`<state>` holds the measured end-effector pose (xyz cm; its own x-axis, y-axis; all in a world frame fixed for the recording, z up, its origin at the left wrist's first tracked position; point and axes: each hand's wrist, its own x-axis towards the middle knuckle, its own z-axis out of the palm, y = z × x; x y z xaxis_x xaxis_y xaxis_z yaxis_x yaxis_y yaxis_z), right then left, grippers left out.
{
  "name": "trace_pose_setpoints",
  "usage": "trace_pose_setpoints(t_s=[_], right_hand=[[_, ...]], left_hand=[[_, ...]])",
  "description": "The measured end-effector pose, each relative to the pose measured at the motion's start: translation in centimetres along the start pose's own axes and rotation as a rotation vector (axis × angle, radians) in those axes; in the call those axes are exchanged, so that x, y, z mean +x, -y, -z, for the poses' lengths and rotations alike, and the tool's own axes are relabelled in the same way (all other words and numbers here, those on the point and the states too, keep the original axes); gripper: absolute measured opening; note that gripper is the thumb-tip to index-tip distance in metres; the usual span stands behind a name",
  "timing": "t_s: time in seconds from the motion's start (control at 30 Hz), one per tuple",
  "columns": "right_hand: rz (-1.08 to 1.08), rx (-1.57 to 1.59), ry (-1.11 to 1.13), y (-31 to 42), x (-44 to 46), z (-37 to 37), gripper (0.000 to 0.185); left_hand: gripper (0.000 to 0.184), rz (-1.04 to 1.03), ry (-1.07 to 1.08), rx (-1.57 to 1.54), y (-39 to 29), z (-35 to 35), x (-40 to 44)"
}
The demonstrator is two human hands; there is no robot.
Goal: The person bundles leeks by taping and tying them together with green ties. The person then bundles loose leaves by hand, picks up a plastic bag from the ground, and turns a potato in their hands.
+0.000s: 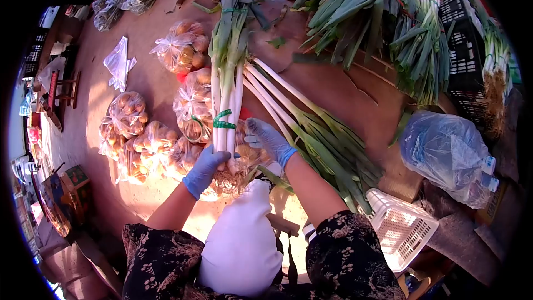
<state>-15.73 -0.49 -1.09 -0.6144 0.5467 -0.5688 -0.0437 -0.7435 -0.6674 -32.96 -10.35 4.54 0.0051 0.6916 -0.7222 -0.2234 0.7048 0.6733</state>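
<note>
A bundle of leeks (222, 100) stands with green tops pointing away and roots toward me. Green tape (223, 119) wraps around its white stalks. My left hand (204, 171), in a blue glove, is closed around the stalks just above the roots (227, 180). Just right of the taped part is my right hand (267, 140), also gloved in blue, with fingers loosely bent and apart; nothing shows in them. Loose leeks (322, 125) lie on the ground beyond it, white ends toward the bundle and leaves toward the lower right.
Clear bags of round, brownish produce (126, 115) sit left of the bundle. More tied leeks (355, 8) are piled at the upper right by a black crate (462, 39). At right are a wrapped pack of bottles (444, 147) and a white plastic basket (401, 225).
</note>
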Motion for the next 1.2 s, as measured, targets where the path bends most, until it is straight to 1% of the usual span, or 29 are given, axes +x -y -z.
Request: trace_pose_setpoints(t_s=[0.03,0.07,0.1,0.13,0.17,0.2,0.27,0.3,0.33,0.37,0.43,0.5,0.53,0.6,0.63,0.67,0.73,0.8,0.83,0.87,0.93,1.0,1.07,1.13,1.2], right_hand=[[-0.111,0.272,0.082,0.2,1.4,-0.2,0.072],[-0.122,0.333,0.078,0.9,2.5,-0.1,0.064],[-0.144,0.196,0.004,0.6,3.4,0.8,0.06],[-0.166,0.058,-0.066,-0.2,4.1,1.9,0.056],[-0.246,0.121,-0.091,-0.6,4.2,3.4,0.049],[-0.221,0.079,-0.126,0.6,2.7,4.0,0.047],[-0.069,-0.129,-0.135,-0.8,2.6,7.6,0.043],[-0.033,-0.118,-0.105,-0.9,1.6,8.5,0.048],[0.005,-0.11,-0.072,-0.9,0.4,9.3,0.052],[-0.042,-0.173,-0.026,-0.9,-0.9,10.0,0.062],[-0.054,-0.178,-0.005,-2.8,-3.7,10.9,0.068],[-0.091,-0.152,0.025,-4.1,-7.1,10.9,0.074],[-0.12,-0.115,0.044,-4.6,-9.0,10.5,0.077],[-0.232,-0.156,0.055,-6.9,-12.2,10.8,0.083],[-0.187,-0.227,0.056,-8.4,-13.5,11.0,0.084],[-0.146,-0.295,0.053,-10.0,-14.7,11.2,0.086],[-0.18,-0.435,-0.028,-12.9,-15.5,12.2,0.087],[-0.229,-0.582,-0.099,-15.9,-15.7,13.6,0.088],[-0.244,-0.745,-0.083,-16.8,-15.2,14.5,0.082],[-0.285,-0.797,0.007,-15.7,-14.0,14.7,0.079],[-0.374,-0.884,0.203,-11.4,-11.3,14.1,0.073],[-0.066,-0.878,-0.014,-8.6,-8.3,13.7,0.063],[0.133,-0.268,-0.201,-8.8,-3.0,15.1,0.056],[-0.09,0.258,-0.174,-4.6,1.2,15.1,0.046],[-0.136,0.656,-0.198,-3.7,6.0,14.0,0.04]], left_hand=[[0.039,0.042,0.061,-0.008,-0.2,-2.5,0.5],[0.04,0.013,0.137,-0.069,2.6,-3.6,2.4],[0.043,0.094,0.094,0.067,2.5,-5.1,3.2],[0.048,0.098,0.148,0.106,3.4,-5.7,4.6],[0.051,0.11,0.248,0.19,3.0,-6.5,5.2],[0.054,0.117,0.351,0.275,2.6,-7.0,5.9],[0.062,0.13,0.558,0.308,4.3,-5.7,8.8],[0.072,0.22,0.569,0.205,1.5,-5.8,8.6],[0.085,0.25,0.493,0.024,2.5,-4.5,10.8],[0.091,0.176,0.384,-0.232,2.9,-3.6,12.5],[0.094,-0.016,0.38,-0.477,1.6,-2.7,15.8],[0.091,-0.062,0.53,-0.884,2.1,-1.1,20.1],[0.089,-0.098,0.383,-0.903,2.3,-1.3,20.7],[0.087,-0.168,0.093,-0.918,2.2,-2.0,21.5],[0.083,-0.236,-0.078,-0.779,3.2,-1.9,22.1],[0.081,-0.188,-0.054,-0.794,3.7,-1.7,22.1],[0.078,-0.089,0.005,-0.823,4.6,-1.2,22.4],[0.074,-0.11,0.061,-0.853,6.1,-1.7,21.8],[0.072,-0.128,0.089,-0.866,6.7,-1.8,21.6],[0.071,-0.147,0.115,-0.876,7.0,-1.7,21.3],[0.071,-0.12,0.137,-0.825,8.1,-0.9,20.6],[0.071,-0.128,0.188,-0.785,9.3,0.2,20.7],[0.071,-0.09,0.265,-0.816,9.4,0.0,20.1],[0.073,-0.088,0.31,-0.801,9.1,-0.3,19.6],[0.073,-0.114,0.256,-0.762,8.8,-1.1,18.9]])
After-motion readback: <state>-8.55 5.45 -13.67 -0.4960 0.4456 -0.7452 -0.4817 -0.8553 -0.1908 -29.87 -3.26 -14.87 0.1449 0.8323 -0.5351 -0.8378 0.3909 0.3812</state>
